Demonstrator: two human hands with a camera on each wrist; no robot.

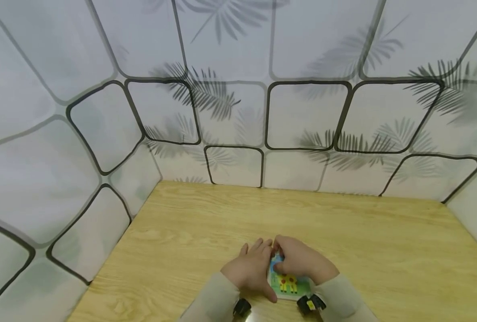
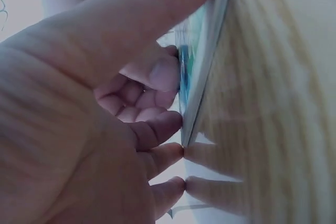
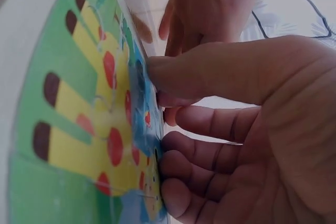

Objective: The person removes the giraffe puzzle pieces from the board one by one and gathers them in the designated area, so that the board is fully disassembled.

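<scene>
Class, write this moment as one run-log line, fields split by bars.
left hand: fingers spread, touching puzzle's left edge | right hand: touching puzzle's upper part, grip unclear | puzzle: giraffe picture, on table

Premises: a small screened-in station; whether home or workplace cannot be determined. Evidence: a wood-grain table occupies the near area, and a pale wall covering, printed with dark rounded outlines and grey fronds, bounds it far, left and right.

left hand: at board edge | right hand: beyond | table: wood-grained
</scene>
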